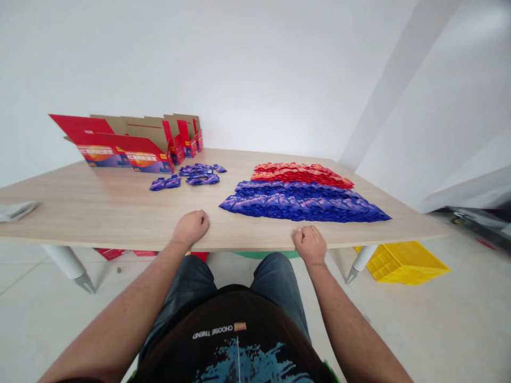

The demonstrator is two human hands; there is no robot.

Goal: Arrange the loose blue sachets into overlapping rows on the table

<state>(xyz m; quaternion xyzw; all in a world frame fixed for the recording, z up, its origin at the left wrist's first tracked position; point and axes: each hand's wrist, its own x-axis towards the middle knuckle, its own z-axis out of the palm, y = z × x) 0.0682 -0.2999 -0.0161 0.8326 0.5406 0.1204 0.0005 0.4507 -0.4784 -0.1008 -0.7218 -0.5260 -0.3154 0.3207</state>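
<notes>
My left hand (192,227) rests as a closed fist on the table near its front edge, with nothing visible in it. My right hand (310,243) is likewise curled into a fist at the table edge, just in front of the blue sachets (297,203). Those blue-purple sachets lie overlapped in long rows. Behind them are rows of red sachets (301,174). A smaller loose group of blue sachets (202,174) lies beyond my left hand. Neither fist touches any sachet.
Open red cartons (146,161) stand at the back left of the wooden table (120,213). A white item (18,211) lies at the left edge. A yellow crate (407,263) sits on the floor at right. Red boxes (109,254) show under the table.
</notes>
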